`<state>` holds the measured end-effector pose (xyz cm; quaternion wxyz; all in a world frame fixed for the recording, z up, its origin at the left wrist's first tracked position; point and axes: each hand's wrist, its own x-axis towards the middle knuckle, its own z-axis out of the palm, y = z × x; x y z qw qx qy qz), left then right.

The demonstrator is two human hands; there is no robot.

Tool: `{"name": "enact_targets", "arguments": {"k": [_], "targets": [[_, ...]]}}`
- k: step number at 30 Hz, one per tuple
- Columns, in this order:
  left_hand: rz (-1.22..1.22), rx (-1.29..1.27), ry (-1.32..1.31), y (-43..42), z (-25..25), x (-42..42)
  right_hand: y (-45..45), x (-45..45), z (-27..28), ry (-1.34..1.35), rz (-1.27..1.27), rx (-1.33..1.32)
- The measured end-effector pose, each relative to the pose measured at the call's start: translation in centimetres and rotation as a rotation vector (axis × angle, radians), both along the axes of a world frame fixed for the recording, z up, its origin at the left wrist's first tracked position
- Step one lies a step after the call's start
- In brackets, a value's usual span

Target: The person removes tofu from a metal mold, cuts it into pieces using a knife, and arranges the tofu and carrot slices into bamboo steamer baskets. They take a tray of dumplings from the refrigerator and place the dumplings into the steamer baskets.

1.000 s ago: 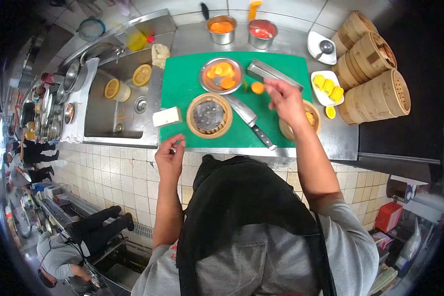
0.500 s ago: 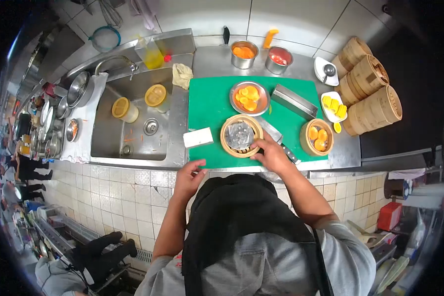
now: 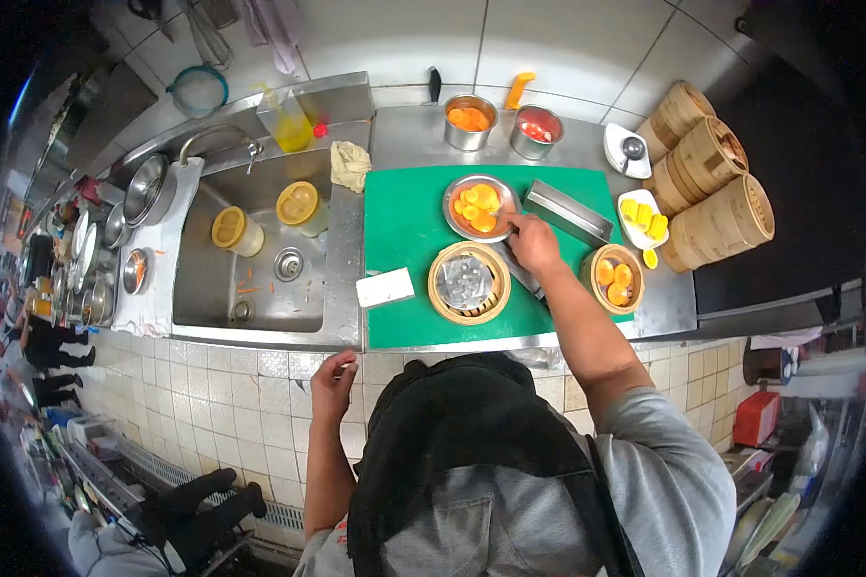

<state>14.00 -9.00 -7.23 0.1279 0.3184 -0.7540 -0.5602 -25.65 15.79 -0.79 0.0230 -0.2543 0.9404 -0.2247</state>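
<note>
A metal bowl (image 3: 449,219) of orange slices (image 3: 479,204) stands on the green cutting board (image 3: 394,231). My right hand (image 3: 534,244) is at this bowl's right rim, fingertips toward the slices, with nothing visible in its grasp. Partly under that hand lies a knife (image 3: 522,273). A round bamboo steamer (image 3: 437,300) holds a clear, dotted sheet (image 3: 464,281). Right of it, a second steamer (image 3: 597,290) contains orange-yellow pieces (image 3: 613,279). Below the counter's front edge my left hand (image 3: 333,385) hangs loosely curled and empty, nearest the white block (image 3: 385,288).
A metal trough (image 3: 570,213) lies on the board. Two metal pots (image 3: 470,135) (image 3: 534,144) stand behind it. Stacked steamers (image 3: 722,226) and a yellow-food plate (image 3: 643,219) are at right. The sink (image 3: 269,303) with two lidded containers is at left.
My right hand went from beside the knife to the central steamer, then up to the bowl's rim. My left hand has dropped lower, away from the board. The camera view has shifted.
</note>
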Motion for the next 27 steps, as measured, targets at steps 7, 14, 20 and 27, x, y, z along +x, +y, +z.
{"name": "enact_targets", "arguments": {"k": [7,14,20,27], "targets": [[0.418,0.227,-0.212,3.2,-4.0,10.2,-1.1,-2.1,-0.7,0.152,0.084,-0.351],[0.595,0.483,-0.528,12.6,-6.0,16.8,-6.3,-10.9,3.2,0.240,0.051,-0.464],[0.177,0.154,-0.758,16.0,-20.3,25.9,-7.4,-14.1,2.6,0.017,0.036,-0.483],[0.353,0.544,-0.671,11.2,-6.9,14.0,7.1,-4.4,2.5,-0.149,-0.119,-0.769]]}}
